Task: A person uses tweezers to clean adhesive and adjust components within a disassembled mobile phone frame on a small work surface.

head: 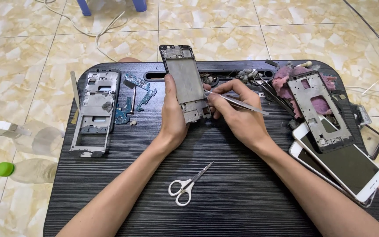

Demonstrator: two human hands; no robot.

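scissors (187,185): nearest thing, at 6 o'clock on the desk (242,193), white handles, blades shut, lying free and well apart from both hands.
left hand (173,115): clasped around the left edge of the frame (187,83), thumb on its face, holding it tilted up off the desk.
right hand (237,115): pinched on the tweezers (237,102), whose tips touch the frame's right edge near its lower part.
frame: centre of the desk, just above the hands, running toward 12 o'clock; it is a bare phone chassis with no screen and no board showing in it (only a small part cluster remains at its lower end).
progress: judged from this, the stripping looks far along; the boards are out, and what is left seems to be small pieces at the bottom edge where the tweezers work.
second frame (94,113): at 9 o'clock, flat on the desk, also gutted.
boards (137,94): blue-green pieces between the second frame and the left hand, loose on the desk.
phones (343,162): at 3 to 4 o'clock, white ones stacked, with a third frame (317,112) lying on them.
scrap (251,75): at 1 o'clock, a heap of screws, clips and pink rag (crowded, close to the right hand's elbow room).
floor (18,66): tiled; a green cap (4,169) at 8 o'clock, cables at 11 o'clock.
obstruction: nothing lies between the hands and the frame.
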